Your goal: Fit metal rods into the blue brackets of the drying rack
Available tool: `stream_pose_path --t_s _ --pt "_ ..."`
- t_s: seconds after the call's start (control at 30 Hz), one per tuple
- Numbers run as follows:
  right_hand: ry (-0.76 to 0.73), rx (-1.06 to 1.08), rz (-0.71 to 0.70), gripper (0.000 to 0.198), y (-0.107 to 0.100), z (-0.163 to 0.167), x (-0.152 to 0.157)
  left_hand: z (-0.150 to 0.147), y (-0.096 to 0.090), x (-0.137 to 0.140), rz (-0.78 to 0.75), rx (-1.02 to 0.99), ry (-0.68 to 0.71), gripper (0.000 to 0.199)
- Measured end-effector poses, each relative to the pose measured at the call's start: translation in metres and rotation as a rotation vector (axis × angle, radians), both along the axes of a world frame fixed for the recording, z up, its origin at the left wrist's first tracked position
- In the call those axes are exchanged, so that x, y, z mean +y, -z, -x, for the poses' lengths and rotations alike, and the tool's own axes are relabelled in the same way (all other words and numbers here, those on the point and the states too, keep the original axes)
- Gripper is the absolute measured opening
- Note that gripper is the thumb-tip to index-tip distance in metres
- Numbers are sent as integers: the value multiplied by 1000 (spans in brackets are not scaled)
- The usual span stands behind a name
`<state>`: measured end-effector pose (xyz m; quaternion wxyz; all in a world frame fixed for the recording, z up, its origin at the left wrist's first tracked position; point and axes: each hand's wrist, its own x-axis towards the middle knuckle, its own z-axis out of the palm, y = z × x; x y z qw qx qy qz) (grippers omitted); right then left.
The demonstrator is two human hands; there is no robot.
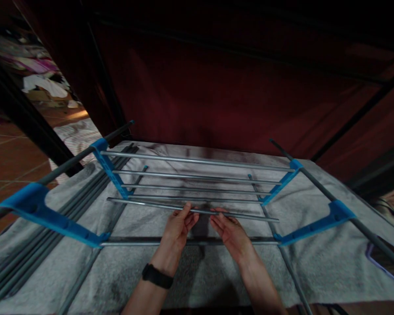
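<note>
we counted one left hand and one right hand, two in all, plus one black wristband and one loose rod. we also found four blue brackets, four long poles, four crossbars between the farther brackets and one bar between the nearer pair. the stacked tubes overlapped too closely for us to number, but we saw just one purple-edged item.

The brackets are blue, the rods grey (the wristband black).
</note>
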<state>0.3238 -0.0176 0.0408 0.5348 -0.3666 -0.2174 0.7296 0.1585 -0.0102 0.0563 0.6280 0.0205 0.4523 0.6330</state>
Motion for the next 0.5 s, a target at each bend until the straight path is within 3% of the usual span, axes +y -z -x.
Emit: stream_pose_path --t_s 0.3,0.5 --pt "181 -69 101 33 19 -12 13 28 -9 0 23 16 -122 16" --pt "259 -82 188 18 24 -35 23 49 -15 1 32 2 -196 19"
